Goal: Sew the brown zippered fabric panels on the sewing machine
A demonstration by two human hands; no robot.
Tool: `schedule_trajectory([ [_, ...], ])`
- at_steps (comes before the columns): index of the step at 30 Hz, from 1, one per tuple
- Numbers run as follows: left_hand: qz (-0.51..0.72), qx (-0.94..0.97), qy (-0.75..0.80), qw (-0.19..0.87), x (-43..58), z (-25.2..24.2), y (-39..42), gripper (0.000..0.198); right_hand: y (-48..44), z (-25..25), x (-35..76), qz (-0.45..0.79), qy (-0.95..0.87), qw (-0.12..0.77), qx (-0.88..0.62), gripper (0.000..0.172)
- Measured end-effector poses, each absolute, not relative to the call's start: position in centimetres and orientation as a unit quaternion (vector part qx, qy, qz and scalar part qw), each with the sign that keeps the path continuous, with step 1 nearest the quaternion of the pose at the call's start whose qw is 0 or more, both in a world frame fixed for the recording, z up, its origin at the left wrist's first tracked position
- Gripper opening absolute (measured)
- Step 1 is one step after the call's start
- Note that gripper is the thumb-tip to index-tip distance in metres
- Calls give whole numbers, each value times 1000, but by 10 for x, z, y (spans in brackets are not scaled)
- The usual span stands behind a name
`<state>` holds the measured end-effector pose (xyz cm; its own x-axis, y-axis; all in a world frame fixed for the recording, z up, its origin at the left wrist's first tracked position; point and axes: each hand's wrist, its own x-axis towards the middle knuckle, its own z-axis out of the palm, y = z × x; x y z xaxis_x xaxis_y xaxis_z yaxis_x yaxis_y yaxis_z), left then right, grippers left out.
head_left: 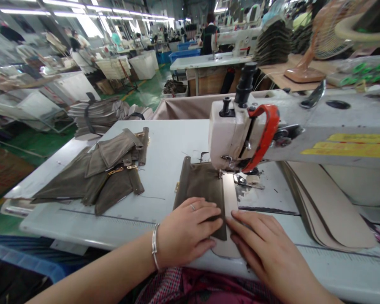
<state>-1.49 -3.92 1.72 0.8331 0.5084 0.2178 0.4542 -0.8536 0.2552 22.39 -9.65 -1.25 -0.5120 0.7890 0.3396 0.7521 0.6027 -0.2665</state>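
My left hand [194, 230] lies flat with fingers extended on a dark olive-brown fabric panel [202, 181]. Beneath that panel a beige panel [229, 196] shows along its right side and at the rounded near end. The fingertips of my right hand [262, 240] rest on the beige panel's right edge, stretched out rather than gripping. Both pieces run under the presser foot of a white sewing machine [226, 133] with an orange-red finger guard [266, 131]. A small gold-coloured metal piece [177, 187] sits at the dark panel's left edge.
Dark fabric pieces with gold chain links [114, 162] are heaped on the table's left. More beige panels [329, 207] lie stacked under the machine arm. A blue crate [25, 257] stands lower left, a fan [307, 69] back right. People and other machines fill the background.
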Motion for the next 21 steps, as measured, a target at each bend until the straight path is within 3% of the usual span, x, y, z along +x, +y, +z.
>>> schedule_trajectory([
  [3,172,957,223,76,-19,14,-50,22,-99,-12,223,55,-863,237,-443,34],
  [7,169,964,195,58,-14,12,-53,22,-99,-11,222,58,-858,240,-450,32],
  [13,145,968,197,54,-13,11,-56,22,-99,-14,226,51,-876,206,-432,44],
  [21,199,961,177,75,-15,14,-49,21,-99,-12,227,38,-882,219,-417,40],
])
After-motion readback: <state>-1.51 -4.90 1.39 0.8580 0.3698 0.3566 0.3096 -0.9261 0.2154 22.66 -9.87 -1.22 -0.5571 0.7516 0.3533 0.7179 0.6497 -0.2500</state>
